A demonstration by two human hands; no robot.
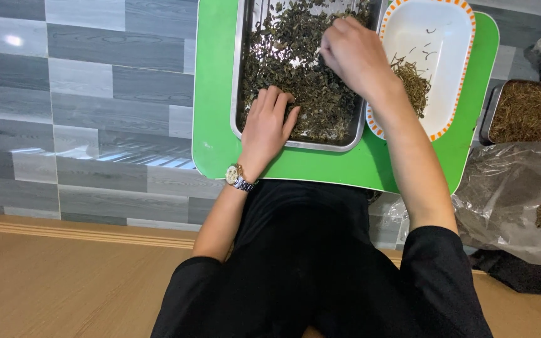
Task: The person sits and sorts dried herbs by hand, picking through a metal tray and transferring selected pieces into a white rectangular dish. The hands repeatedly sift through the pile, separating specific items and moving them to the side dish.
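Observation:
A steel tray (240, 75) full of dark dried leaves (295, 69) lies on a green board (214, 94). My left hand (269, 122) rests flat in the tray's near corner, fingers spread on the leaves; a watch sits on its wrist. My right hand (353, 53) hovers over the tray's right side with fingertips pinched together among the leaves; what they pinch is hidden. To the right sits a white dish with an orange rim (452, 56) holding a small heap of brown stems (413, 81).
A dark tray of brown stems (526, 112) stands at the far right on the grey tiled floor. A clear plastic bag (515, 194) lies below it, another at the top right corner. Wooden flooring runs along the near edge.

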